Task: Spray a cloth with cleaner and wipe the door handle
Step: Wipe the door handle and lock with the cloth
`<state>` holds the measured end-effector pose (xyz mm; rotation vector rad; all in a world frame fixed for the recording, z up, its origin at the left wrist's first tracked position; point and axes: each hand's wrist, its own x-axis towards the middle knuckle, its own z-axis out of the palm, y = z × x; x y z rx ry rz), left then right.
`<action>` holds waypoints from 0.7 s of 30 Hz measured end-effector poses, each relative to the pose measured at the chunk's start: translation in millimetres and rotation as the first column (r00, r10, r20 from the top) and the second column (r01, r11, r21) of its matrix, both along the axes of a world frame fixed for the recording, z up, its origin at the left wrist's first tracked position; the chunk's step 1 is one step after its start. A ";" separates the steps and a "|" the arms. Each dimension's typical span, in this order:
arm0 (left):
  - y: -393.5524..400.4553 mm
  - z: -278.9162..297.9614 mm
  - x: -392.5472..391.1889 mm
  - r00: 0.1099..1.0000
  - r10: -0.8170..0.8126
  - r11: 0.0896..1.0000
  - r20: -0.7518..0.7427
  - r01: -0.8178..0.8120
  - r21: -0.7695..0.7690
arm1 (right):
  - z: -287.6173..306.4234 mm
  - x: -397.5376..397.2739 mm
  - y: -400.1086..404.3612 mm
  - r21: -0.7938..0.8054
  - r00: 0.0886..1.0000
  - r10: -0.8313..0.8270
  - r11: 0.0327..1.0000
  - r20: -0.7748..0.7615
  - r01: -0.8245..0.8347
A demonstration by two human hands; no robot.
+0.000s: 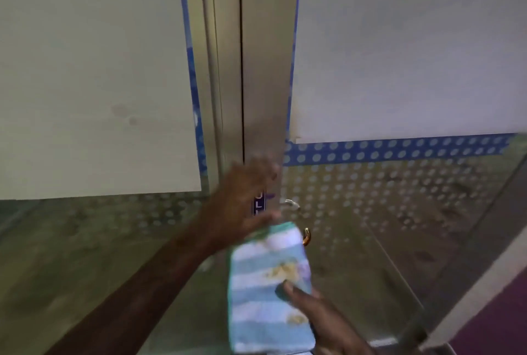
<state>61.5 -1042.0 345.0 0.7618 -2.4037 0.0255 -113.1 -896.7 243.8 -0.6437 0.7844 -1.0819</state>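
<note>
The blue-and-white striped terry cloth looks soft and nubby, matt, with yellowish stains. The upright door frame is brushed silver metal with a dull sheen. The glass door panels are smooth and glossy, covered in frosted dots. White paper sheets on the glass look flat and matt. A small brass-coloured fitting shines.

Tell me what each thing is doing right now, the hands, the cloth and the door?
left hand: open, fingers spread, blurred, reaching at the door frame.
right hand: gripping the cloth, thumb on top.
cloth: folded, blue and white stripes, yellowish stains.
glass door: looks shut, dotted film, white paper taped on.
door handle: mostly hidden behind the cloth.
</note>
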 end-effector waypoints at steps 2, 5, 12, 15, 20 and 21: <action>-27.1 12.7 7.4 0.979 0.127 0.913 -0.157 -0.177 -0.367 | 8.9 -2.3 -12.9 -0.029 0.972 -0.215 0.975 0.100 0.218; -65.4 29.9 19.1 0.950 0.181 0.767 -0.254 -0.298 -0.569 | 32.0 -1.5 -35.2 -0.161 0.857 -0.476 0.846 0.198 0.508; -116.6 22.4 46.1 0.946 0.293 0.660 -0.140 -0.306 -0.686 | 54.7 30.8 -104.9 -0.457 0.233 -0.966 0.260 -0.116 0.851; -129.6 15.9 54.0 0.962 0.250 0.632 -0.108 -0.247 -0.735 | 38.1 57.0 -149.9 -0.727 0.005 -0.959 0.219 -0.284 0.651; -138.2 7.8 51.3 0.964 0.231 0.584 -0.128 -0.243 -0.775 | 14.1 88.5 -201.6 -0.893 -0.231 -0.922 0.200 -0.311 0.404; -139.5 6.2 50.9 0.966 0.220 0.582 -0.136 -0.242 -0.777 | 11.9 92.9 -208.3 -0.904 -0.258 -0.915 0.200 -0.310 0.378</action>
